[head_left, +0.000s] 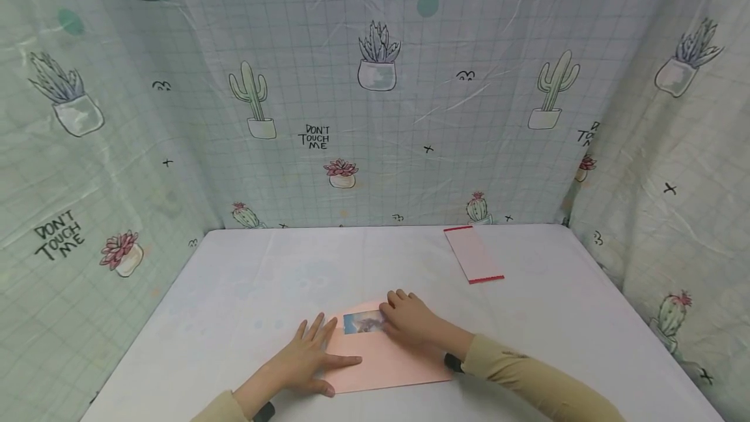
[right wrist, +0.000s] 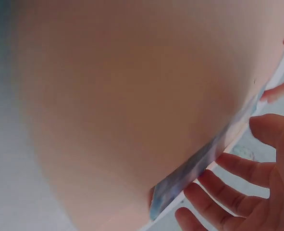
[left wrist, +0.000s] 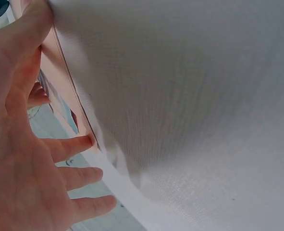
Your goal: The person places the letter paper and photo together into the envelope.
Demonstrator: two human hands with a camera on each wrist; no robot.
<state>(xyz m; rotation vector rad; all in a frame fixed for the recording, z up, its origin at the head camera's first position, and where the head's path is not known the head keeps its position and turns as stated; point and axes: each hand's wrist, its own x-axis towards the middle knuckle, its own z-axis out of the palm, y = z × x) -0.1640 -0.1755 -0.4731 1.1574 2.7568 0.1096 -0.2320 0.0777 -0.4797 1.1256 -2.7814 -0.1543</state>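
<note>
A pink envelope (head_left: 389, 360) lies on the white table in front of me, its pale flap rising at the far side. Along its upper part shows a picture card (head_left: 362, 322) in blue and grey; the card's right end is hidden behind my right hand. My left hand (head_left: 307, 357) rests with spread fingers on the envelope's left edge. In the left wrist view, the thumb and one finger touch that edge. My right hand (head_left: 413, 321) is at the card's right part. In the right wrist view, its fingers (right wrist: 233, 192) touch along the card (right wrist: 185, 180), with the thumb apart from them.
A pale pink rectangular piece with red ends (head_left: 474, 254) lies at the table's back right. The white table (head_left: 263, 279) is bordered by hanging cloth (head_left: 433, 116) printed with cacti at the back and both sides.
</note>
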